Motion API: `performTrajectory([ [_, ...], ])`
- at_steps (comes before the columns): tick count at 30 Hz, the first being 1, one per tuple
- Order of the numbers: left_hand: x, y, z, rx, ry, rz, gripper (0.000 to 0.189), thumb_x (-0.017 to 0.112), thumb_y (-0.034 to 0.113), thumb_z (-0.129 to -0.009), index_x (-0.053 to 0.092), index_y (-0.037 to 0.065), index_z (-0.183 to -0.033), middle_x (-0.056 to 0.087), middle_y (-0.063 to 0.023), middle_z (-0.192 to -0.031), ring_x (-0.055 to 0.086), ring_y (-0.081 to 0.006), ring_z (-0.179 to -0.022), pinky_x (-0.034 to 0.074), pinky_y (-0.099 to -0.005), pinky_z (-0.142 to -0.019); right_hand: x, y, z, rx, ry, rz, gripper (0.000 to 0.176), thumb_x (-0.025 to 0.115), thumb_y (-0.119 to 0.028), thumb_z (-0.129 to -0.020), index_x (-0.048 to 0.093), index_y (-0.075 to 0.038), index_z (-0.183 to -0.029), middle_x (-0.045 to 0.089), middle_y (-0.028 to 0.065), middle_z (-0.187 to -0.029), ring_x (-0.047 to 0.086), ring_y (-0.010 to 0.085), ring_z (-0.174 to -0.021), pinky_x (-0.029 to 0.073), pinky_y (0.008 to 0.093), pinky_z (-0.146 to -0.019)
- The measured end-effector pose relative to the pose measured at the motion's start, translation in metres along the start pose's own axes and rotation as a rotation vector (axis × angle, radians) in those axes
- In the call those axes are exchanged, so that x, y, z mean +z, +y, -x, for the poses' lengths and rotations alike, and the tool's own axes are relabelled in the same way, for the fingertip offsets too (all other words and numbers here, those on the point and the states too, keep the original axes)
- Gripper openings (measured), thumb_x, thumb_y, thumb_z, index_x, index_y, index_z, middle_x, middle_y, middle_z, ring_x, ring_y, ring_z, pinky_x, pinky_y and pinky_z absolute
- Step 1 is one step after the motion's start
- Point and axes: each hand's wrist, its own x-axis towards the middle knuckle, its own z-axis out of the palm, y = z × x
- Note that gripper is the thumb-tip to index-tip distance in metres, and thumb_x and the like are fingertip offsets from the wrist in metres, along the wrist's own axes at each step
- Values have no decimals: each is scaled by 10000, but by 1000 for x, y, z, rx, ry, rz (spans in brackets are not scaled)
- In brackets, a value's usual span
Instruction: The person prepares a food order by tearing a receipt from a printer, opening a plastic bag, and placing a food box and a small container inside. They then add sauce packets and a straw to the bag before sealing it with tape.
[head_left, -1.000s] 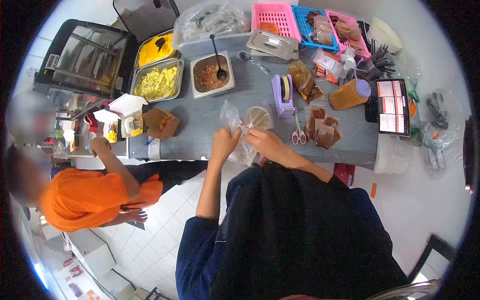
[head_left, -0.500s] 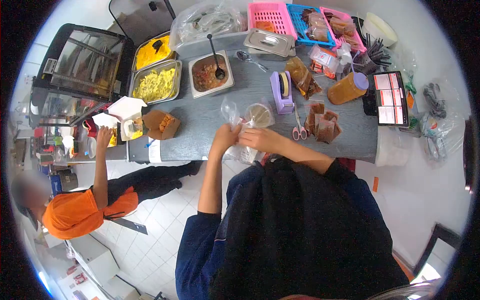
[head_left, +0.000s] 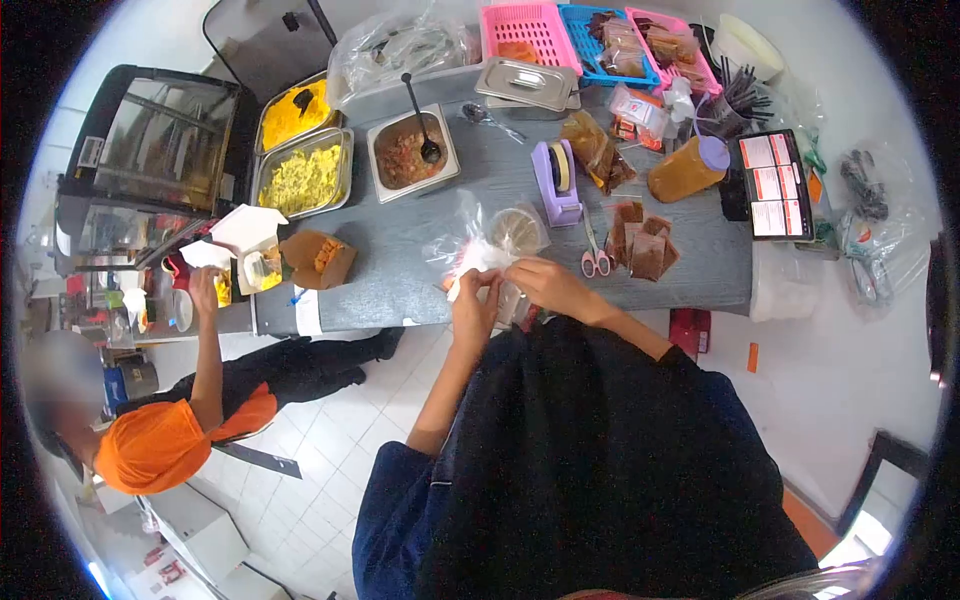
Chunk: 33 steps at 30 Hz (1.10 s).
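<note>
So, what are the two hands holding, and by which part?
A clear plastic bag. The left hand and the right hand both pinch its near end, by the counter edge.

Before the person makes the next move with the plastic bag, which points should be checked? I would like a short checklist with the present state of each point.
1. Both hands grip the thin clear plastic bag: ok. The left hand and the right hand pinch it above the edge of the grey counter.
2. Bag mouth open: cannot tell, the bag is crumpled.
3. Round clear container with brown contents close by: ok, just behind the bag.
4. Purple tape dispenser near: ok, beyond the container.
5. Pink-handled scissors apart from the hands: ok, they lie to the right.
</note>
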Motion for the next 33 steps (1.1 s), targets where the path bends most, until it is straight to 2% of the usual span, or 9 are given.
performTrajectory([
  [1, 0, -7, 0, 48, -26, -30, 292, 660, 65, -787, 452, 1, -981, 642, -115, -850, 639, -254, -783, 475, -329, -685, 0, 0, 0, -10, 8, 13, 141, 585, -50, -787, 592, 6, -916, 602, 132, -850, 602, 283, -786, 492, 325, -722],
  [4, -7, -2, -6, 98, -109, -110, 214, 642, 30, -777, 520, 7, -951, 623, -129, -854, 616, -283, -777, 472, -337, -690, 0, -7, 0, 375, 126, -274, 117, 635, -86, -787, 620, 8, -857, 627, 118, -784, 623, 224, -695, 498, 293, -656],
  [7, -11, 5, -14, 183, -167, -99, 159, 630, 10, -757, 583, 21, -908, 600, -133, -844, 592, -305, -773, 463, -352, -686, 10, -1, 4, 517, 258, -473, 101, 661, -59, -782, 655, 11, -854, 655, 100, -798, 613, 113, -704, 484, 263, -626],
  [10, -13, 9, -20, 188, -181, -48, 151, 626, 11, -747, 595, 23, -895, 595, -128, -837, 586, -310, -767, 457, -365, -680, 9, -2, 4, 609, 271, -530, 145, 665, -104, -780, 672, -22, -899, 670, 107, -816, 624, 112, -714, 486, 266, -621],
  [16, -17, 12, -26, 152, -262, -69, 152, 630, 12, -740, 603, 26, -889, 606, -133, -850, 598, -310, -783, 458, -370, -668, -3, -5, 1, 569, 71, -381, 142, 647, -97, -798, 674, -19, -914, 681, 85, -850, 628, 112, -767, 497, 256, -699],
  [19, -16, 10, -27, 141, -264, -21, 148, 636, 12, -736, 603, 24, -880, 612, -129, -843, 604, -302, -775, 459, -365, -663, 2, 6, 3, 571, 75, -521, 133, 627, -57, -815, 662, 13, -923, 667, 88, -857, 614, 112, -759, 489, 253, -663],
  [22, -16, 10, -28, 140, -245, -32, 132, 638, 10, -739, 604, 21, -865, 615, -122, -826, 610, -288, -760, 463, -354, -659, 4, 10, 2, 640, 111, -675, 141, 617, -42, -821, 650, 35, -935, 665, 89, -861, 622, 124, -794, 501, 253, -699],
  [31, -15, 8, -28, 124, -234, -15, 117, 647, 28, -745, 608, 23, -855, 620, -118, -815, 627, -257, -730, 468, -338, -637, 7, 10, 5, 729, 116, -717, 130, 635, -34, -798, 653, 21, -914, 672, 95, -892, 632, 130, -827, 507, 258, -733],
  [33, -15, 9, -29, 134, -231, -20, 123, 650, 29, -743, 608, 21, -859, 620, -121, -815, 628, -253, -733, 468, -336, -635, 11, 15, 6, 637, 104, -669, 119, 643, -34, -787, 655, 10, -898, 668, 84, -872, 628, 124, -816, 503, 262, -729],
])
